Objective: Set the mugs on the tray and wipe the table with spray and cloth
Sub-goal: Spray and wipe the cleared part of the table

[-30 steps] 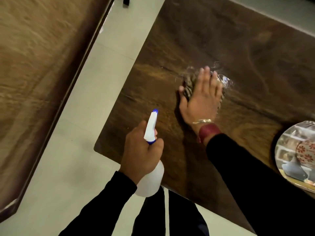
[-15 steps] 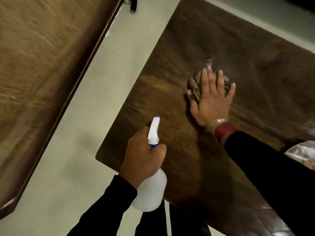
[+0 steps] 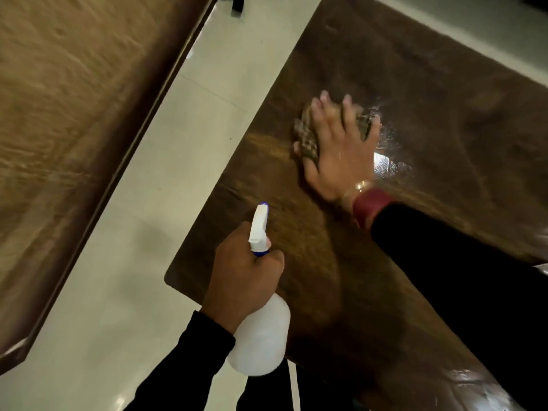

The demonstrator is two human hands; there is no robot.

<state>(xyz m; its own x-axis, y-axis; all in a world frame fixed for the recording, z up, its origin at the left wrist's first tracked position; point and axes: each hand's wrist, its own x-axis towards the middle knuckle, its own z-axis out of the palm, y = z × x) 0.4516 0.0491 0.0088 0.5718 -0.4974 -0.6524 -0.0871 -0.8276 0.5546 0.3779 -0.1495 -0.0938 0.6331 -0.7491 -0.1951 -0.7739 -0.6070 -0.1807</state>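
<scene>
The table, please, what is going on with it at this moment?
A person is wiping the dark wooden table. The right hand presses a cloth flat on the top, next to a shiny wet patch. The left hand grips a white spray bottle near the table's corner, nozzle pointing toward the cloth.

Mottled brown cloth (image 3: 306, 143) on dark wooden table (image 3: 430, 84), white spray bottle (image 3: 261, 345) over its near corner.

The table (image 3: 430, 93) is dark wood grain, glossy, with a wet shine at three o'clock of the mottled woven cloth (image 3: 305, 140). The spray bottle (image 3: 261, 345) is milky matt plastic. Pale floor tiles (image 3: 178, 179) look smooth and glossy.
</scene>
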